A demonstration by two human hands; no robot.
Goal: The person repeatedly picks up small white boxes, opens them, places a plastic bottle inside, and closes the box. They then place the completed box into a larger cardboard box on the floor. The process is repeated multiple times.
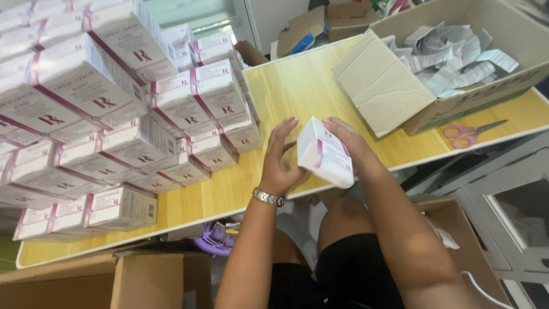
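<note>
Your left hand (280, 157) and right hand (346, 137) clasp a small white carton (325, 153) between curled fingers; light, crushable card, best gripped at opposite edges.

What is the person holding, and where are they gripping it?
A small white carton with pink stripes, held between both hands: the left hand on its left side, the right hand over its top right end.

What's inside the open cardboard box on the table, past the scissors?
The cardboard box holds a loose heap of grey-white folded paper leaflets. Whatever lies beneath that heap, and the box floor, is covered. Pink scissors lie on the table beside it.
</note>
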